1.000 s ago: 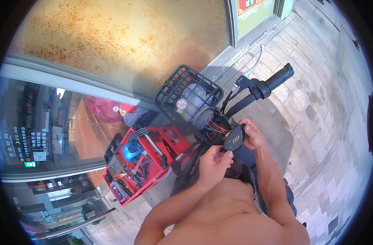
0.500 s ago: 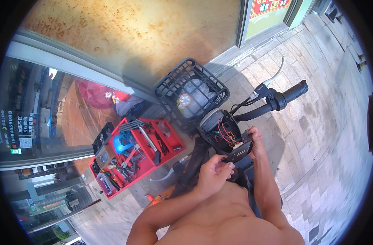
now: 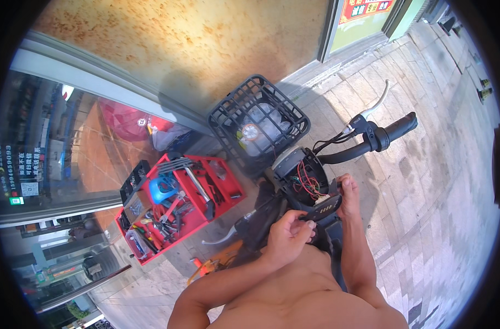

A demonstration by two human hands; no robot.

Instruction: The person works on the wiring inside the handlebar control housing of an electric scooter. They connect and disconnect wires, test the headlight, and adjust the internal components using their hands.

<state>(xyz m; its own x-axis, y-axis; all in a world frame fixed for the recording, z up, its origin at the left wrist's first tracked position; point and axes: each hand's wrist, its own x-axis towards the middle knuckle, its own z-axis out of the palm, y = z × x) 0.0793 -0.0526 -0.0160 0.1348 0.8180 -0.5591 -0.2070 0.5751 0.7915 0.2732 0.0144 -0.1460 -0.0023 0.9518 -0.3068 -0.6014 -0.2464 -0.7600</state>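
Observation:
Both my hands hold a flat black display panel (image 3: pixel 322 208) just below the open head housing (image 3: pixel 303 176) of an electric scooter, where red and other thin wires show. My left hand (image 3: pixel 287 236) grips the panel's near end. My right hand (image 3: pixel 348 194) grips its far end beside the housing. The black handlebar grip (image 3: pixel 389 131) with its silver brake lever (image 3: pixel 377 103) sticks out to the upper right of my right hand.
A black wire basket (image 3: pixel 258 120) with a plastic bag inside sits at the scooter's front. To the left lies an open red toolbox (image 3: pixel 176 205) with several tools. A glass shopfront (image 3: pixel 69 164) stands behind it. Paving slabs (image 3: pixel 441 208) lie to the right.
The view has shifted, so the scooter, basket and toolbox now sit further right and lower. My hands stay on the panel, which has tipped flatter below the housing.

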